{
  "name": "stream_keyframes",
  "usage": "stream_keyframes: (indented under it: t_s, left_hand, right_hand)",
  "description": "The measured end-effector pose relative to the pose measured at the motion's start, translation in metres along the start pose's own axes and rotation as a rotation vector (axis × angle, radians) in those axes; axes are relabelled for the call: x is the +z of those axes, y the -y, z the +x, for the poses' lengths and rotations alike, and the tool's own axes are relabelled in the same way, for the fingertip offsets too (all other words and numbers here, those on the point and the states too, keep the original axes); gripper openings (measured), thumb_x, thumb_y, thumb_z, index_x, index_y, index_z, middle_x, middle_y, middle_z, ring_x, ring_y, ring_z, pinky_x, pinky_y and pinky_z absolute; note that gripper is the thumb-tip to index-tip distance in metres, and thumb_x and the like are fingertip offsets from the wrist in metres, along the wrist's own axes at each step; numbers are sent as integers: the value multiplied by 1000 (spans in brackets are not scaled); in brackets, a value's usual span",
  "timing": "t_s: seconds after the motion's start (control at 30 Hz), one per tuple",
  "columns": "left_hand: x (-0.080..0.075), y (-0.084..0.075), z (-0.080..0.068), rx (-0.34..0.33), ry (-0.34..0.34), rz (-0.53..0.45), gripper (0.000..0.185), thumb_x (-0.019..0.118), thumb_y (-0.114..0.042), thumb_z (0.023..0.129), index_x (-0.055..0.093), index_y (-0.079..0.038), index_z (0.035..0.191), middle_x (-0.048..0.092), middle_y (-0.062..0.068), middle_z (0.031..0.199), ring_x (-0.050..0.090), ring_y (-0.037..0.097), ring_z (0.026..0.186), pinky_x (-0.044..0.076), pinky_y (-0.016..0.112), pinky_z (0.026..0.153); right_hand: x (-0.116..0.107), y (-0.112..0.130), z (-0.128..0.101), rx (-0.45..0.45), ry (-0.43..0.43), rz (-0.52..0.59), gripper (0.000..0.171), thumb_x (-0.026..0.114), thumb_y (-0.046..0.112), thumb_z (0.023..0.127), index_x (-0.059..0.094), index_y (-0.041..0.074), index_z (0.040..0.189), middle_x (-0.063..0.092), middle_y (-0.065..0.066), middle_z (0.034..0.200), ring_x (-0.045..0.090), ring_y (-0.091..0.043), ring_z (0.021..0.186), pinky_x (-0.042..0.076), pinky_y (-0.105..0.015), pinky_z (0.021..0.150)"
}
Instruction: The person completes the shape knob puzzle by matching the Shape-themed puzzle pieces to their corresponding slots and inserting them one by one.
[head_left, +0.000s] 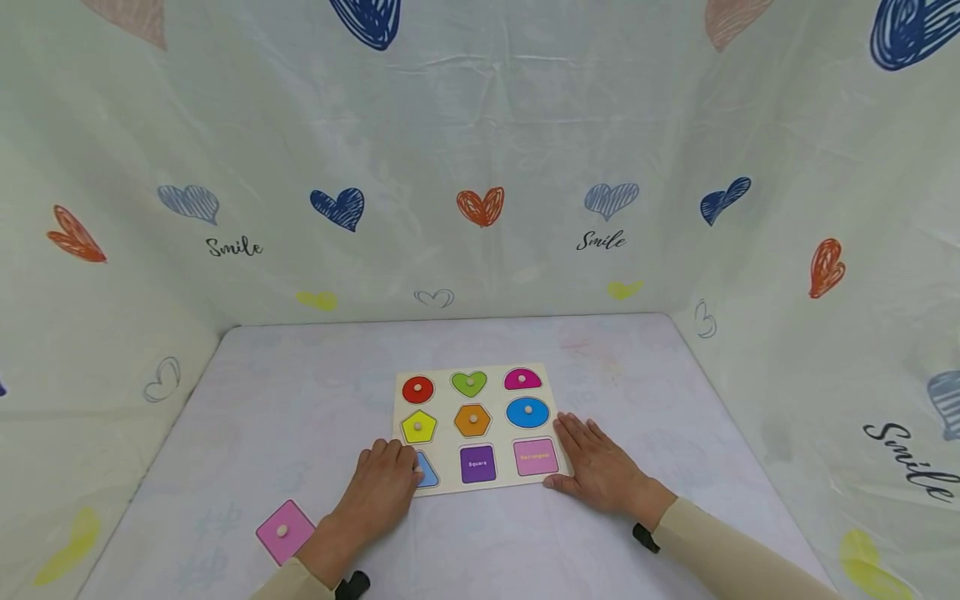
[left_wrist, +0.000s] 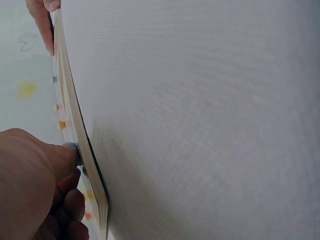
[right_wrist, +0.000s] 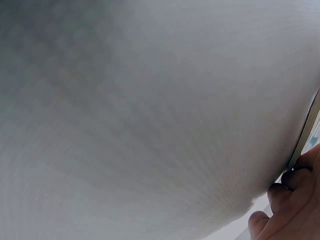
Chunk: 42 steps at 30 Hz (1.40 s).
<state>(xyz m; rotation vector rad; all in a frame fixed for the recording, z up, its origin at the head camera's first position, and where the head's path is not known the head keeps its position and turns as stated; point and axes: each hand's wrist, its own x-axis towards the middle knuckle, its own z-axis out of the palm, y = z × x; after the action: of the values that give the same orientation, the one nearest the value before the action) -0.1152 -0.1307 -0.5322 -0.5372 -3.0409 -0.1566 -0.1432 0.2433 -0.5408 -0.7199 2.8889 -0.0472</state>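
Fingers of the left hand [head_left: 384, 483] curl over the blue triangle [head_left: 427, 472]; right hand [head_left: 596, 468] lies flat against the puzzle board [head_left: 495, 392].

The left hand [head_left: 382, 487] is covering most of the blue triangle [head_left: 428, 475] at the board's [head_left: 444, 415] near left corner. The lettering on the purple square [head_left: 477, 463] and pink rectangle [head_left: 536, 457] is showing too small to read. In both wrist views the counter [left_wrist: 210, 115] is blurring, and the board is appearing only edge-on.
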Motion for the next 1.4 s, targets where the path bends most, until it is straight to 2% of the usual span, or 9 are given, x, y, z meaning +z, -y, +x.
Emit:
stream_keyframes:
  t_s: [0.2, 0.37, 0.6, 0.77, 0.97, 1.13, 1.23, 1.4]
  left_hand:
    - [-3, 1, -1, -22, 19, -13, 28, 80, -31, 94, 67, -9, 106, 54, 1, 90, 44, 21, 92, 39, 36, 77]
    - [-15, 9, -3, -53, 15, -55, 28, 80, -30, 94, 66, -9, 107, 56, 2, 94, 46, 21, 94, 41, 37, 79]
    - [-39, 34, -4, -100, -44, -46, 25, 81, -20, 94, 67, -8, 110, 61, 7, 101, 49, 25, 97, 43, 38, 81]
    - [-56, 53, -14, -130, -80, -38, 23, 82, -16, 93, 68, -7, 108, 62, 8, 100, 51, 27, 95, 46, 41, 81]
    - [-64, 77, -37, -65, -181, -40, 19, 84, -10, 89, 67, -8, 98, 63, 7, 94, 53, 27, 86, 44, 42, 72]
    - [-61, 92, -57, -17, -196, -30, 22, 87, -9, 84, 67, -12, 95, 61, 3, 90, 54, 26, 86, 43, 41, 69]
    - [-60, 96, -67, 20, -211, -20, 27, 89, -9, 81, 66, -16, 93, 59, -2, 88, 53, 23, 85, 43, 39, 68]
    - [-56, 102, -83, 133, -279, -19, 35, 89, -10, 75, 61, -23, 91, 53, -12, 86, 45, 10, 83, 41, 33, 68]
  right_hand:
    - [2, -1, 0, 2, 0, -1, 102, 45, 76, 99, 24, 1, 166, 28, -16, 173, 27, -36, 160, 22, -53, 129]
    - [2, 0, 0, 4, 3, 2, 102, 46, 75, 99, 24, 1, 166, 27, -17, 173, 27, -36, 160, 22, -54, 129]
    - [0, 1, -1, 6, 9, 9, 102, 46, 75, 100, 24, 1, 166, 27, -17, 173, 26, -36, 161, 22, -54, 129]
    - [1, 1, -1, 7, 12, 9, 101, 46, 74, 100, 23, 1, 166, 26, -17, 173, 25, -36, 161, 21, -54, 129]
    - [0, 1, 0, -4, 5, 14, 100, 46, 73, 101, 24, 0, 165, 26, -18, 173, 25, -37, 161, 21, -55, 129]
    - [0, -1, 0, -11, -1, 8, 99, 46, 72, 102, 24, -1, 165, 27, -19, 173, 26, -37, 161, 22, -55, 129]
    - [0, -1, 0, -9, -1, 2, 99, 45, 72, 102, 24, -1, 165, 26, -18, 173, 26, -37, 160, 22, -55, 129]
    - [0, 0, 0, -6, 3, 6, 100, 45, 72, 101, 24, -1, 165, 27, -19, 173, 26, -37, 160, 22, -55, 129]
